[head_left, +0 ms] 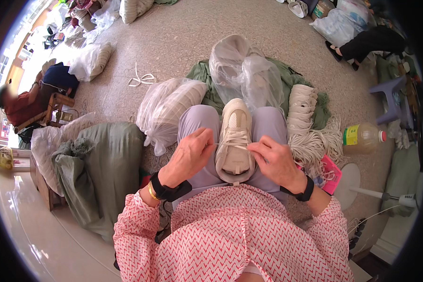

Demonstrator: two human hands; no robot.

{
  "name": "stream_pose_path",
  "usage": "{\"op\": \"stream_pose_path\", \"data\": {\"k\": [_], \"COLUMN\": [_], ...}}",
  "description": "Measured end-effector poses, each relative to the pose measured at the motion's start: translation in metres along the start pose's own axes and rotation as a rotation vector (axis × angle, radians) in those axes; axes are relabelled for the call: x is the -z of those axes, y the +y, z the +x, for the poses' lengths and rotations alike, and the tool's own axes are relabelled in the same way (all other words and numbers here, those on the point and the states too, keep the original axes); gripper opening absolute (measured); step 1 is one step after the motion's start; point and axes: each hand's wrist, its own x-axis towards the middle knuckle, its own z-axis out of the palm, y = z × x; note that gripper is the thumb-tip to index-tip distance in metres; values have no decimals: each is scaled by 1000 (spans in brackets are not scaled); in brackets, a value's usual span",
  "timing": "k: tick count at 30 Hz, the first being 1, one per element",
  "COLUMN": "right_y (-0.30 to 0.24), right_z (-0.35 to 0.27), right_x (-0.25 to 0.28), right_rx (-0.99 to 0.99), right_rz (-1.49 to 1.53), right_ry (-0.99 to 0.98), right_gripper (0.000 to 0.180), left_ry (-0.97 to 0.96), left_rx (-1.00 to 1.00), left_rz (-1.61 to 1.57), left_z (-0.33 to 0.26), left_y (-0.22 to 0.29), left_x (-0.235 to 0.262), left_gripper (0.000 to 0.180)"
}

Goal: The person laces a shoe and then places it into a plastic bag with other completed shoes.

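Observation:
A beige sneaker rests between my knees, its toe pointing away from me and its opening toward my lap. White shoelace crosses its front in several rows. On the shoe's left side, my left hand pinches one end of the lace. My right hand grips the other end at the right side, thumb and fingers pressed together. Between the two hands the lace runs across the shoe's tongue. Both hands are closed, and their hidden fingertips cover the lace ends.
Stacked beige shoe parts and a heap of white laces lie right of my knee, by a pink basket. Bagged shoe pieces sit at left and ahead. A yellowish jug stands right. Another person sits far left.

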Motion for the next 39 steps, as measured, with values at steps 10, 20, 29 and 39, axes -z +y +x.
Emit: {"op": "stream_pose_path", "data": {"k": [10,20,29,39], "right_y": [18,39,47,42], "right_z": [-13,-50,-74,-73], "right_x": [16,35,48,43], "right_rx": [-4,-128,-258,-281], "right_rz": [-165,-218,-194,-179], "right_ry": [138,216,241,228], "right_gripper": [14,15,13,11], "left_ry": [-4,-16,66,57], "left_rx": [-9,68,131,100], "left_rz": [105,208,218,176], "left_z": [-7,-30,-47,-50], "left_y": [3,-4,-12,-16], "left_x": [10,27,37,38], "left_gripper": [16,16,16,21]}}
